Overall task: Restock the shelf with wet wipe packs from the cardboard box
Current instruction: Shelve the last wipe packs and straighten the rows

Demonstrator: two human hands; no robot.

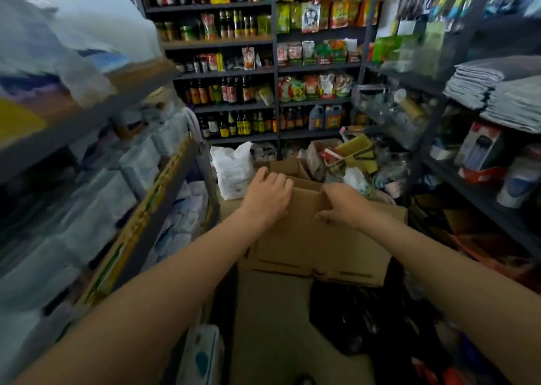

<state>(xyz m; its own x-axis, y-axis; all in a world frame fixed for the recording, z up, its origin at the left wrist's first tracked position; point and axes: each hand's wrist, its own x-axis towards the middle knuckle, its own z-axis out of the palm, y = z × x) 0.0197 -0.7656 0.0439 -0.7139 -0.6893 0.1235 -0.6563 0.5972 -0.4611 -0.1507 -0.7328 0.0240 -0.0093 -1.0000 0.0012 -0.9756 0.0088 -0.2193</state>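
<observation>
A brown cardboard box [316, 247] stands on the floor of a narrow shop aisle, its top flaps folded over. My left hand [268, 196] lies on the far left flap with its fingers bent over the flap's edge. My right hand [344, 204] grips the edge of the middle flap, thumb underneath. The box's contents are hidden by the flaps. White wet wipe packs [140, 162] fill the blurred shelf on the left. One more white pack [202, 355] lies low by the shelf's foot.
Dark metal shelves with bottles [231, 92] and snack bags [316, 89] close the aisle ahead. A white plastic bag [232, 169] and an open box of clutter [345, 153] sit behind the cardboard box. Folded cloths [497, 92] lie on the right shelf. Dark items crowd the floor at right.
</observation>
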